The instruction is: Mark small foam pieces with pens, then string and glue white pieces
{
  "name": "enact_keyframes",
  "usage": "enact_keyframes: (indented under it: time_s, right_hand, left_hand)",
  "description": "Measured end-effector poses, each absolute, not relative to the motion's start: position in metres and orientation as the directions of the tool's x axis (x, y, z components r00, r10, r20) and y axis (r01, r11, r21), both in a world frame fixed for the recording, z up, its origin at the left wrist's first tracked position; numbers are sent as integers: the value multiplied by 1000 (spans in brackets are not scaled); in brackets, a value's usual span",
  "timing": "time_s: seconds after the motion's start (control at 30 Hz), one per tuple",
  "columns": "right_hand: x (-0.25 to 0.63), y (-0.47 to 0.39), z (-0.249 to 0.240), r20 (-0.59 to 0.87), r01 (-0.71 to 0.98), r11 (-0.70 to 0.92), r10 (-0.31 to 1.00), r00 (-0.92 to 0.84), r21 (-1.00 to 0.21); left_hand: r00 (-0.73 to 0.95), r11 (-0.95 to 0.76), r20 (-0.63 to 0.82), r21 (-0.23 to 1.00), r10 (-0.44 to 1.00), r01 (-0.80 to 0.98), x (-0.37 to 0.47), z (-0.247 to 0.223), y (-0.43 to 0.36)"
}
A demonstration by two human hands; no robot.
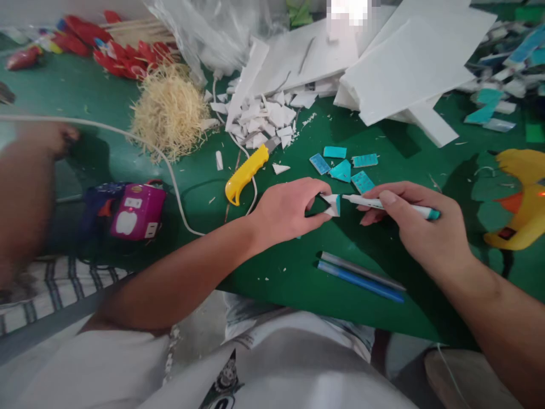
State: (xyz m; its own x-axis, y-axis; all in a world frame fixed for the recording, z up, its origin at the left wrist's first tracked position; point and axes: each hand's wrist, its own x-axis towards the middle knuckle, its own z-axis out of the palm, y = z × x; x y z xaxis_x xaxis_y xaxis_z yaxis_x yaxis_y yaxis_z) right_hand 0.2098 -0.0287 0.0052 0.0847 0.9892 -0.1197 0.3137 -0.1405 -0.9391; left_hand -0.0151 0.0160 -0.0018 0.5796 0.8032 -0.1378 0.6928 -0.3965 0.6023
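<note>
Between the thumb and finger of my left hand (293, 209) is a small white foam piece (332, 205) whose right face is teal. My right hand (430, 218) grips a white marker (372, 203) with a teal end, its tip pointing left, close to the teal face; whether they touch I cannot tell. Just beyond my hands lie several small teal pieces (341, 170). A yellow-handled cutter (247, 173) rests above my left hand. Nearer the table edge, a grey pen (361, 271) and a blue pen (360, 281) lie side by side.
White foam scraps (268, 116) and large foam sheets (413, 68) are at the back. A straw-coloured heap (170, 111), a white cable (170, 165) and a magenta box (138, 211) are on the left, near another person's arm. A yellow glue gun (523, 199) stands right.
</note>
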Motion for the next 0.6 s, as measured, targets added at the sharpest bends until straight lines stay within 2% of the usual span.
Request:
enact_keyframes:
  time_s: [0.6]
  right_hand:
    - [205,-31,6,-99,361,-125,991,90,-924]
  left_hand:
    - [594,-456,-35,606,804,652,-17,-10,14]
